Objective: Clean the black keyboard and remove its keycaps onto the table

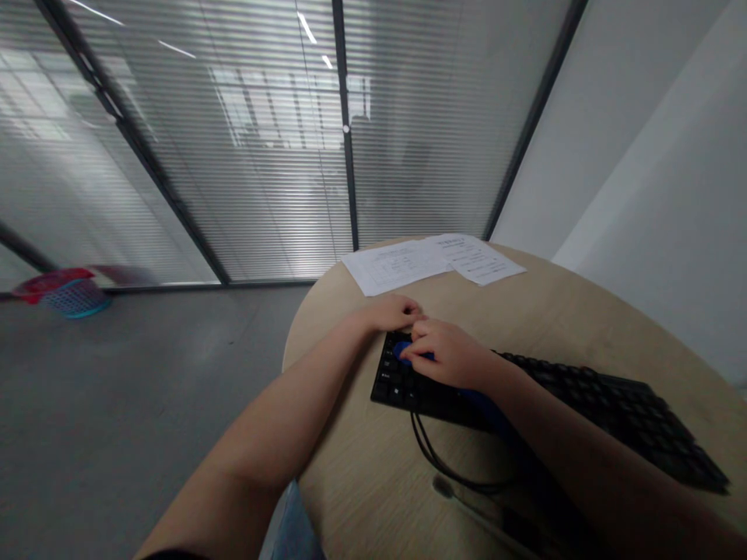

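The keyboard [589, 400] runs from the left hand [394, 312], grip unclear, toward the bench's [618, 330] right edge, the right hand [447, 355] gripping a blue tool [400, 350].

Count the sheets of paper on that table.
2 in view, beyond the keyboard near the table's far edge: the left sheet, and the right sheet beside it. More could be hidden underneath.

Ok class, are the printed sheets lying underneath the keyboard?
No, the printed sheets lie on the table beyond the keyboard, with bare tabletop showing between them.
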The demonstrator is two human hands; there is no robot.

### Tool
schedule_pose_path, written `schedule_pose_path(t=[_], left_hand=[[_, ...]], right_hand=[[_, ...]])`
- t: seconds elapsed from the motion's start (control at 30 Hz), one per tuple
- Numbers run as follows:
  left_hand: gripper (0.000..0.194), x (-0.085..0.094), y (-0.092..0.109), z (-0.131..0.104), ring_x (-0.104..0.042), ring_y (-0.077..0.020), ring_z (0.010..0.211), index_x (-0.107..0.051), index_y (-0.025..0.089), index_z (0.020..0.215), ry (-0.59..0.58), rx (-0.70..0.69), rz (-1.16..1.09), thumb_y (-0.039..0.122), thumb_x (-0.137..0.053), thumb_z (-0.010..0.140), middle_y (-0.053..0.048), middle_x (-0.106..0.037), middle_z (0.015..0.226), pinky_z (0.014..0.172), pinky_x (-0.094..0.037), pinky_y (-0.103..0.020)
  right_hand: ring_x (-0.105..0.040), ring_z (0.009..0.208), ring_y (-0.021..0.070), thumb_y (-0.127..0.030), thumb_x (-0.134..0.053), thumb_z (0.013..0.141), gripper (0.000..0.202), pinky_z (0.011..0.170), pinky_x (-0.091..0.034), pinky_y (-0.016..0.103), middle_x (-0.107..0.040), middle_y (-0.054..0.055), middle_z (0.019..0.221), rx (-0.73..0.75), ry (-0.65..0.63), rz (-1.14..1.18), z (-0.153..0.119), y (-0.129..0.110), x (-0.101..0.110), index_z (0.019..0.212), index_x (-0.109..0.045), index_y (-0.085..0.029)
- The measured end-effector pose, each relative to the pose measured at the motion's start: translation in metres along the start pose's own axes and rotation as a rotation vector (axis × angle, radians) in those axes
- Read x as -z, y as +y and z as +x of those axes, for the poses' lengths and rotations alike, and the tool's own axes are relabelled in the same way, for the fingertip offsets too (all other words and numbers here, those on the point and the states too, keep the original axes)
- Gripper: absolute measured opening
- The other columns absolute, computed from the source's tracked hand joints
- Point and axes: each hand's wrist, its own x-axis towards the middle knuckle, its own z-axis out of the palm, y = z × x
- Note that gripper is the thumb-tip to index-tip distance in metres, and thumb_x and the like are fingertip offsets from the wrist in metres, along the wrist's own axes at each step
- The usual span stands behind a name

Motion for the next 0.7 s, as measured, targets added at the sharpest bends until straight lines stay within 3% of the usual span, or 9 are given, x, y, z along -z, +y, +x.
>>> schedule_pose_path(t=[0.47, 0.6, 0.7], left_hand=[[0.028, -0.001, -0.006, 0.002, -0.049, -0.0134, 0.065, -0.065, 0.016, 0.072, 0.003, -0.011, 0.021, 0.037, -0.053, 0.085, 0.002, -0.058, 0.065, 0.061, -0.033, -0.025], [0.025, 0.001, -0.003, 0.0, -0.05, -0.0138, 0.066, -0.065, 0.016, 0.073, 0.012, 0.007, 0.023, 0.036, -0.055, 0.082, 0.002, -0.058, 0.066, 0.061, -0.033, -0.025], [0.033, 0.002, -0.004, 0.0, -0.047, -0.0131, 0.063, -0.062, 0.016, 0.071, -0.001, -0.011, 0.007, 0.044, -0.052, 0.086, 0.002, -0.055, 0.064, 0.059, -0.032, -0.026]], right_hand=[[-0.055, 0.08, 0.0165, -0.017, -0.06, 0.089, 0.02, 0.073, -0.039, 0.03, -0.061, 0.004, 0.083, -0.059, 0.044, 0.007, 0.001, -0.007, 0.0, 0.079, -0.078, -0.018], [-0.056, 0.078, 0.0161, -0.016, -0.06, 0.088, 0.019, 0.072, -0.039, 0.03, -0.061, 0.005, 0.083, -0.111, 0.11, -0.04, -0.001, -0.009, 0.01, 0.08, -0.077, -0.017], [-0.057, 0.077, 0.0158, -0.015, -0.06, 0.089, 0.021, 0.071, -0.039, 0.03, -0.062, 0.004, 0.08, -0.124, 0.057, -0.025, -0.004, -0.008, 0.024, 0.076, -0.076, -0.018]])
